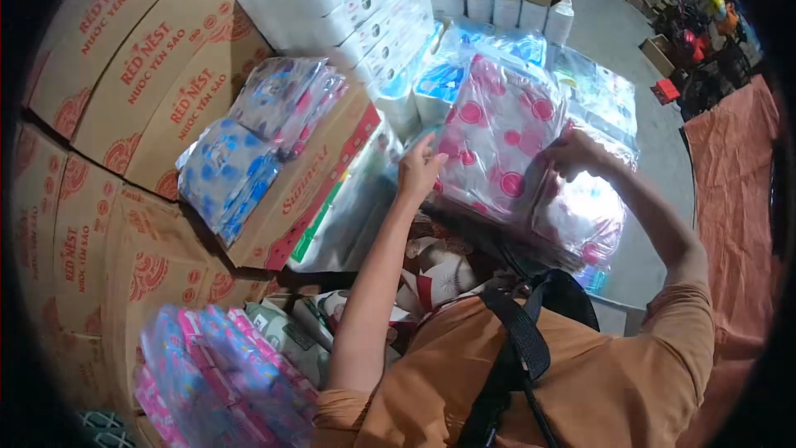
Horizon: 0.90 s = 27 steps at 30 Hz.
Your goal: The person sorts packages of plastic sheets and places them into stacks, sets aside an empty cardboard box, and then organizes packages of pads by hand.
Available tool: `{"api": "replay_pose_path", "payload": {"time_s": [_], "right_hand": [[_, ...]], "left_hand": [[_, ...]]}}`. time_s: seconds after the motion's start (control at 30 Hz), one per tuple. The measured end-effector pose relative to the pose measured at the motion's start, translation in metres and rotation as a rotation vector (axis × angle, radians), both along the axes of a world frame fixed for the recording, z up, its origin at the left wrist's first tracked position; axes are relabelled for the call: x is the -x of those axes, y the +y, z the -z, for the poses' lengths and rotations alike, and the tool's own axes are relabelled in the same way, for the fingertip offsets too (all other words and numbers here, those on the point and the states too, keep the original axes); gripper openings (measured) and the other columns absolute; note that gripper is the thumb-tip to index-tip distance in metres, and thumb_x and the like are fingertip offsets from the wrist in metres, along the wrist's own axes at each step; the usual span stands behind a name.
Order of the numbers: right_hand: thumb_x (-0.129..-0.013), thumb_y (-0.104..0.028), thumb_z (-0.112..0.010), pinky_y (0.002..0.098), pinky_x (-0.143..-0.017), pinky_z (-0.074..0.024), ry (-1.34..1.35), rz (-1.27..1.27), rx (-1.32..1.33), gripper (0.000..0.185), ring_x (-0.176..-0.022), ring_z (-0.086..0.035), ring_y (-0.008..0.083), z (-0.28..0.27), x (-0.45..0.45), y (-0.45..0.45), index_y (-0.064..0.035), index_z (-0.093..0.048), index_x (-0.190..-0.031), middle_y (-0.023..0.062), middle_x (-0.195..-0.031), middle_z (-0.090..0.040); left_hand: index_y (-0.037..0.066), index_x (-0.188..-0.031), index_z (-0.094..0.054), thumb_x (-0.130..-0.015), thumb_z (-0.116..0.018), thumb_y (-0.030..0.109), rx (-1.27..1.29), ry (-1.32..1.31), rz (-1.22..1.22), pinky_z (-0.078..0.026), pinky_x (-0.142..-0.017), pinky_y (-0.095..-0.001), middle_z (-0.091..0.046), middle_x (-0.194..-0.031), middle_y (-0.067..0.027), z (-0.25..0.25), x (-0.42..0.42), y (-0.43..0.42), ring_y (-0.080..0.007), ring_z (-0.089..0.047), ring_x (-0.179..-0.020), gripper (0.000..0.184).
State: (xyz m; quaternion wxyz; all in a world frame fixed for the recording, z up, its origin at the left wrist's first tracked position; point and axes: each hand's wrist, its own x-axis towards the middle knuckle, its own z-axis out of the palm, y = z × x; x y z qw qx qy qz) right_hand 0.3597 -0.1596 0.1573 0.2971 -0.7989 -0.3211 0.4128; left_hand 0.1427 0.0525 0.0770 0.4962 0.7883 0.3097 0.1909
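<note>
A pack with pink circles [502,137] in clear, shiny plastic lies in front of me, tilted on a pile of other packs. My right hand [578,153] is closed at its right edge, fingers curled onto the plastic. At the left edge, my left hand [423,168] has its fingers apart, the tips at or very near the wrapping; contact is hard to tell. Below my right hand is another shiny pack with pink spots [580,211]. Blue-topped packs [444,79] lie behind the pink-circled one.
To the left, a cardboard box [311,191] holds blue-spotted packs [228,170]. Stacked Red Nest cartons [153,50] line the left side. White wrapped packs [365,8] are stacked behind. Pink-and-blue packs [224,373] sit at lower left; an orange sheet [734,224] hangs at right.
</note>
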Motion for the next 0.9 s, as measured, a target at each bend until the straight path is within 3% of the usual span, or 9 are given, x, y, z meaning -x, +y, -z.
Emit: {"api": "replay_pose_path", "payload": {"time_s": [0.07,0.1,0.2,0.27,0.37,0.53,0.67,0.7,0.9], "right_hand": [[-0.072,-0.021,-0.062,0.0372,-0.054,-0.0463,-0.655,-0.189,0.025,0.025,-0.06,-0.057,0.0288,0.025,-0.009,0.001,0.0008,-0.056,-0.083,0.0131,-0.063,-0.057],[-0.068,-0.024,-0.064,0.0423,-0.062,-0.0454,-0.788,-0.138,0.089,0.045,-0.074,-0.055,0.0374,0.032,-0.007,0.0,0.0009,-0.048,-0.102,0.0204,-0.078,-0.056],[-0.068,-0.028,-0.065,0.0417,-0.068,-0.0445,-0.796,-0.271,-0.345,0.062,-0.083,-0.053,0.037,0.048,0.005,0.011,-0.001,-0.036,-0.116,0.0232,-0.093,-0.052],[-0.064,-0.036,-0.067,0.0482,-0.081,-0.0389,-0.765,-0.344,-0.207,0.073,-0.106,-0.037,0.0417,0.057,0.012,0.031,-0.0116,-0.031,-0.123,0.0233,-0.116,-0.037],[-0.053,-0.048,-0.069,0.0569,-0.09,-0.0259,-1.007,-0.412,-0.126,0.084,-0.113,-0.023,0.0468,0.066,0.022,0.042,-0.0231,-0.031,-0.124,0.024,-0.12,-0.03],[-0.056,-0.042,-0.067,0.0542,-0.087,-0.0287,-0.685,-0.532,0.005,0.078,-0.111,-0.024,0.046,0.075,0.003,0.05,-0.0245,-0.032,-0.123,0.0185,-0.122,-0.031],[-0.064,-0.037,-0.063,0.0491,-0.079,-0.0349,-0.677,-0.742,-0.051,0.044,-0.099,-0.044,0.0314,0.08,-0.005,0.067,-0.0151,-0.053,-0.102,0.0104,-0.098,-0.054],[-0.071,-0.028,-0.061,0.0347,-0.079,-0.0395,-0.753,-0.869,-0.165,0.037,-0.086,-0.05,0.0264,0.066,-0.003,0.06,-0.0082,-0.054,-0.102,0.0143,-0.089,-0.055],[-0.071,-0.037,-0.062,0.0367,-0.087,-0.037,-0.497,-1.177,-0.146,0.053,-0.102,-0.048,0.03,-0.023,0.086,0.107,-0.0061,-0.048,-0.112,0.0159,-0.108,-0.051]], "left_hand": [[0.005,-0.12,-0.04,-0.07,-0.066,0.021,-0.32,-0.033,-0.064,-0.043,-0.072,-0.0272,-0.054,-0.101,-0.0142,0.023,-0.005,0.0,-0.0172,-0.055,-0.086,0.059],[0.005,-0.12,-0.04,-0.07,-0.066,0.021,-0.323,-0.032,-0.064,-0.043,-0.072,-0.0272,-0.054,-0.101,-0.0142,0.029,-0.005,-0.002,-0.0172,-0.055,-0.086,0.059],[0.003,-0.12,-0.039,-0.068,-0.067,0.024,-0.573,-0.05,-0.079,-0.041,-0.078,-0.0306,-0.052,-0.103,-0.0177,0.034,0.01,-0.02,-0.0225,-0.052,-0.093,0.062],[0.003,-0.12,-0.039,-0.067,-0.067,0.025,-0.168,0.046,-0.059,-0.037,-0.084,-0.0323,-0.05,-0.108,-0.0179,0.03,0.013,-0.028,-0.0252,-0.047,-0.102,0.064],[0.001,-0.12,-0.038,-0.067,-0.067,0.029,-0.211,-0.085,0.032,-0.034,-0.089,-0.0339,-0.047,-0.114,-0.019,0.049,0.011,-0.026,-0.0288,-0.045,-0.106,0.067],[0.002,-0.121,-0.037,-0.069,-0.064,0.033,-0.201,-0.038,0.063,-0.033,-0.091,-0.0359,-0.043,-0.118,-0.0212,0.029,0.018,-0.039,-0.032,-0.041,-0.109,0.066],[0.001,-0.119,-0.04,-0.068,-0.065,0.03,-0.237,-0.055,0.029,-0.034,-0.09,-0.0352,-0.044,-0.116,-0.0198,0.033,0.021,-0.031,-0.0308,-0.042,-0.108,0.064],[0.001,-0.118,-0.041,-0.067,-0.067,0.029,-0.256,-0.053,-0.007,-0.033,-0.091,-0.0337,-0.044,-0.117,-0.0182,0.035,0.024,-0.023,-0.0285,-0.041,-0.11,0.063],[0.011,-0.114,-0.047,-0.066,-0.065,0.031,-0.538,0.169,-0.315,-0.032,-0.09,-0.0398,-0.042,-0.12,-0.0152,-0.034,0.077,0.02,-0.0291,-0.039,-0.112,0.056]]}}
